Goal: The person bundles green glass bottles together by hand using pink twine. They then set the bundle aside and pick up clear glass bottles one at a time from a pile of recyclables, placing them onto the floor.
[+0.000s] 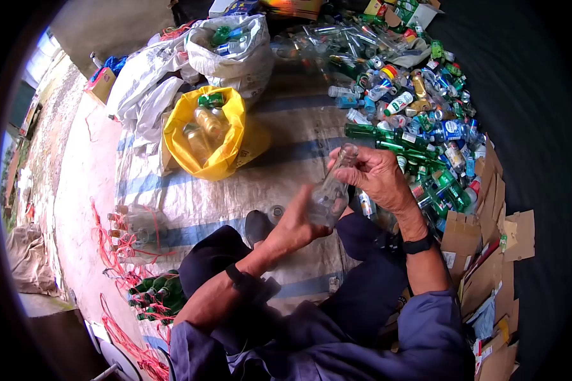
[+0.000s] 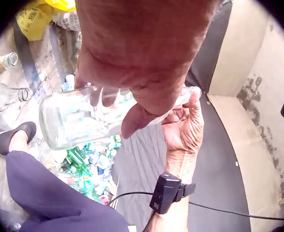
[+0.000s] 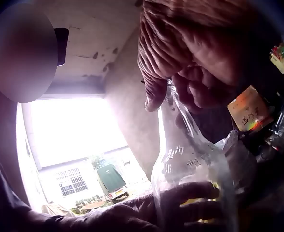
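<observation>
Fingers (image 3: 192,192) of left hand (image 1: 292,230) curl round clear bottle (image 1: 333,187) body; right hand (image 1: 378,174) pinches neck.

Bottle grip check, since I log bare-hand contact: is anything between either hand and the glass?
Nothing visible. The left hand grips the body of the bottle with bare fingers, and the right hand holds its neck directly. Nothing lies between skin and glass.

Striped woven tarp (image 1: 190,203) at centre frame; bare concrete floor (image 1: 76,184) at left. Stained wall (image 2: 272,96), right of frame. Daylight enters through a wide opening (image 3: 79,130), lower left.
</observation>
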Demonstrator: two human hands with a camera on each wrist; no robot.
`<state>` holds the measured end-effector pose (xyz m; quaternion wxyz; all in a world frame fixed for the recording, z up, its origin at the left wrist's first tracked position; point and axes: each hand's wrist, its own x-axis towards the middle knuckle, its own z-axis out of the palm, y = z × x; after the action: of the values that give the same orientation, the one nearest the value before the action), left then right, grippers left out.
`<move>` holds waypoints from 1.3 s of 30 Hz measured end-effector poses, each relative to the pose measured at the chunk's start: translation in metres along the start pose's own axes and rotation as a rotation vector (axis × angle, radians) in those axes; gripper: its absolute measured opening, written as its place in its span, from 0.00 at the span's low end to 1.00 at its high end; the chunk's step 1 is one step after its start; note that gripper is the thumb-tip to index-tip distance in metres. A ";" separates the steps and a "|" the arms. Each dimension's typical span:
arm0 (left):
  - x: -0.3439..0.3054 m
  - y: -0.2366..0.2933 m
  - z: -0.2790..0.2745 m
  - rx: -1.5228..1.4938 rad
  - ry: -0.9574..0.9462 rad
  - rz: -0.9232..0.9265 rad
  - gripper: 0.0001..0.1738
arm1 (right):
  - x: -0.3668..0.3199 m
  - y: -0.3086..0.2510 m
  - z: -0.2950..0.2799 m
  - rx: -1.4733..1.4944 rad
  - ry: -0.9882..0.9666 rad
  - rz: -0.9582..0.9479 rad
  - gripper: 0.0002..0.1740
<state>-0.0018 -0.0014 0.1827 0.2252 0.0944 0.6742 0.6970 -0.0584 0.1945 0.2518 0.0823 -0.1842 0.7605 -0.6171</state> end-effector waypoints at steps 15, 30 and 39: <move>0.009 0.011 -0.034 -0.182 0.196 0.082 0.22 | -0.008 0.071 0.005 -0.428 0.146 0.132 0.06; 0.004 0.030 -0.041 -0.257 0.287 0.070 0.18 | -0.006 0.251 0.051 -0.634 0.213 0.318 0.17; 0.006 0.031 -0.037 -0.247 0.256 0.030 0.16 | -0.022 0.282 0.056 -0.728 0.084 0.433 0.20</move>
<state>-0.0290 -0.0318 0.2099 0.1368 -0.0135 0.6051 0.7842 -0.0686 0.1999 -0.0368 0.1085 -0.0118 0.9527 -0.2836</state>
